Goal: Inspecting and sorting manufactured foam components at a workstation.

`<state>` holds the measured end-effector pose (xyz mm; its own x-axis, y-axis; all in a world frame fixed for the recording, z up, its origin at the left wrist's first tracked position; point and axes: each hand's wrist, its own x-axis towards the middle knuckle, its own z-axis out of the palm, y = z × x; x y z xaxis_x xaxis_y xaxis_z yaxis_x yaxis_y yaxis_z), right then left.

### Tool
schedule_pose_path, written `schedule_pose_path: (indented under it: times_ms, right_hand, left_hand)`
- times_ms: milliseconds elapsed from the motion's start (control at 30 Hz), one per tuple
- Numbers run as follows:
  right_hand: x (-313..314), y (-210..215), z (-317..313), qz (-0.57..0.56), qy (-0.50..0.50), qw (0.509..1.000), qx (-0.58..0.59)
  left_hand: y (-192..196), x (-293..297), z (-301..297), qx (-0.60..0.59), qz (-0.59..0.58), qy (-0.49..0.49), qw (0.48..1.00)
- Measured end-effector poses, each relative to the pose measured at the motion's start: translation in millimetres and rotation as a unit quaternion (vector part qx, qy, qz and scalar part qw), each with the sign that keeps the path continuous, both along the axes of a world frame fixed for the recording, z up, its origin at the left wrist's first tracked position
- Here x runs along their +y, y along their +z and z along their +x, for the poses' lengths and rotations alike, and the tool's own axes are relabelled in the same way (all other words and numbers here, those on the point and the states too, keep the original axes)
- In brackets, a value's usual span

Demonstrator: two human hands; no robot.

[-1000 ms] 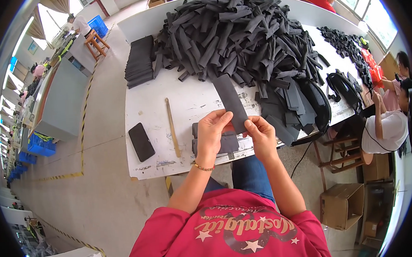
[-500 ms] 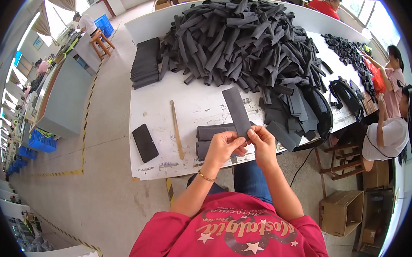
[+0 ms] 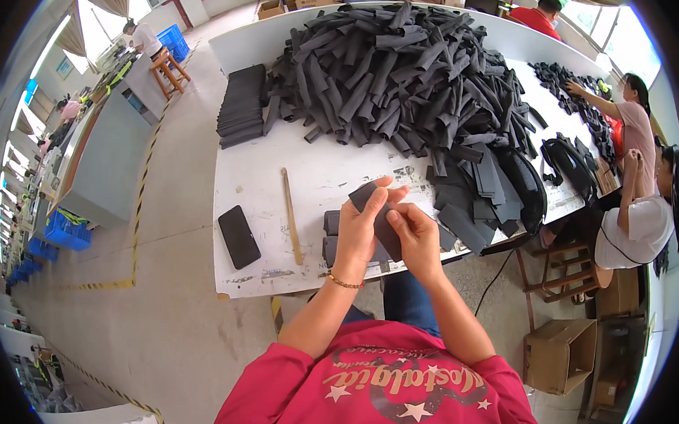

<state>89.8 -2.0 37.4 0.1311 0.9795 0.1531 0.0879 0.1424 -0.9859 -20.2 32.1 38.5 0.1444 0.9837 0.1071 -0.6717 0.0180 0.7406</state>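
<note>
Left hand (image 3: pixel 358 228) has moved up the flat, dark-grey, fabric-like strip (image 3: pixel 387 237).
Gripped by that hand and the pinching right hand (image 3: pixel 419 240), it hangs above the scuffed white counter (image 3: pixel 258 178), near its front edge.

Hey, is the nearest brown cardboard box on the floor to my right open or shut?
Open: the brown cardboard box shows its hollow inside through an uncovered side facing right.

We note matt, smooth, cloth-like strip (image 3: pixel 387 237), the same dull finish over the pile (image 3: pixel 379 78), glossy black phone (image 3: pixel 240 237), plain wooden stick (image 3: pixel 291 218), scuffed smooth tabletop (image 3: pixel 254 170), matt cardboard box (image 3: pixel 545 361), soft cotton-looking shirt (image 3: pixel 287 400).
</note>
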Motion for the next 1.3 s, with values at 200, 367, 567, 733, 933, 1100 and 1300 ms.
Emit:
schedule_pose_path:
  times_ms: [200,367,567,733,933,1100,1300]
  right_hand:
    - [0.9,-4.0,-4.4,0.017,-0.014,1.0,0.013]
    - [1.6,-5.9,-3.9,0.015,-0.021,0.999,0.022]
    - [4.9,-5.8,-3.8,0.001,-0.002,1.0,0.011]
    - [-4.0,-6.7,8.7,-0.025,0.023,0.999,0.009]
    - [-15.2,-5.5,6.6,-0.079,0.014,0.995,-0.065]
    - [-34.5,-10.8,-0.7,-0.022,-0.038,0.991,-0.128]
    - [-17.8,-19.3,26.7,-0.147,0.03,0.97,0.192]
  left_hand:
    - [0.7,-5.4,4.1,-0.035,-0.03,0.02,0.999]
    - [3.4,-9.2,6.8,-0.02,-0.043,0.028,0.998]
    - [0.4,-7.1,3.0,-0.042,-0.063,0.021,0.997]
    - [-3.7,9.9,-15.7,-0.143,-0.08,0.05,0.985]
    - [-1.6,19.1,-27.1,-0.165,-0.116,0.119,0.972]
    - [-17.4,20.6,-25.3,-0.2,-0.148,0.111,0.962]
    - [-17.9,19.1,-10.6,-0.205,-0.159,0.097,0.961]
